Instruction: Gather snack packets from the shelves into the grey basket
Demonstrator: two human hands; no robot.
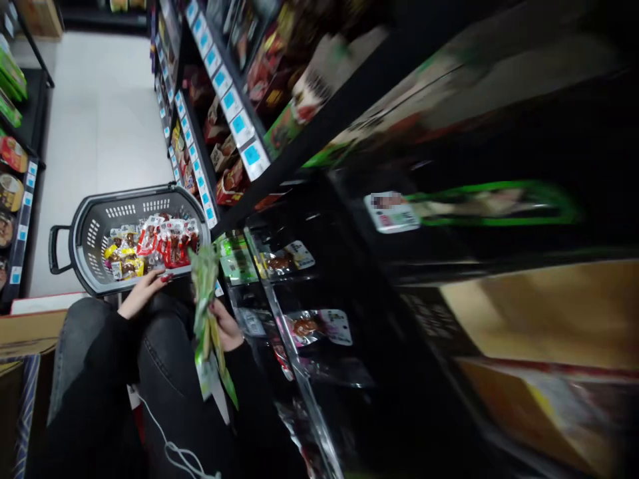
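Note:
Over my lap, my right hand (pixel 227 327) is closed around several long green snack packets (pixel 204 303), held upright in a bunch. Part of its fingers is hidden behind them. My left hand (pixel 144 293) lies at the near rim of a dark grey shopping basket (pixel 92 233), its fingers stretched out towards the right. Small red snack packets (pixel 174 241) and yellow-and-clear snack packets (pixel 127 265) are heaped inside the basket. The green packets hang just right of the basket's near corner, beside the shelf divider.
A black shelf with a clear divider (pixel 292 332) holds a few loose vacuum-packed snacks (pixel 319 326) on my right. Blue-and-white price tags (pixel 230 103) line the shelves ahead. A cardboard box (pixel 37 326) stands left of my knees. A pale floor aisle (pixel 102 113) runs beyond the basket.

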